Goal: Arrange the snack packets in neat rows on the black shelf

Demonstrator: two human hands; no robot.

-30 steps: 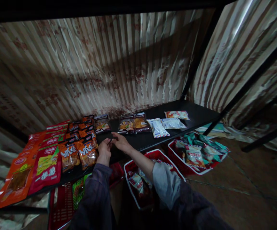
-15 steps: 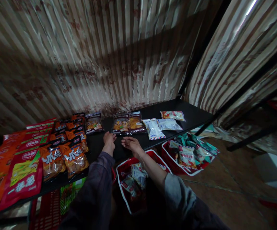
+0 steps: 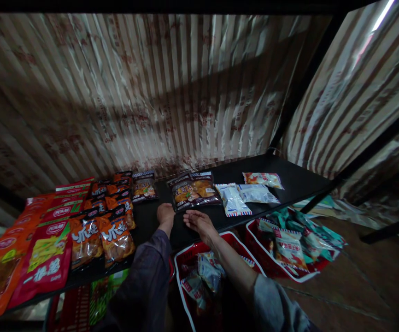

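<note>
On the shelf (image 3: 298,177), toward the back edge, lie two brown potato-slice packets (image 3: 183,190); before them our right hand (image 3: 200,223) is open; whether our left hand (image 3: 165,215) is closed, we cannot tell.

On the shelf (image 3: 294,180) lie three brown packets (image 3: 144,187), two white packets (image 3: 233,200) and one red-and-white packet (image 3: 263,180)

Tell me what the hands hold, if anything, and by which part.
The right hand holds nothing visible. The left hand is by the near left corner of a brown packet; whether it grips that corner cannot be told.
</note>
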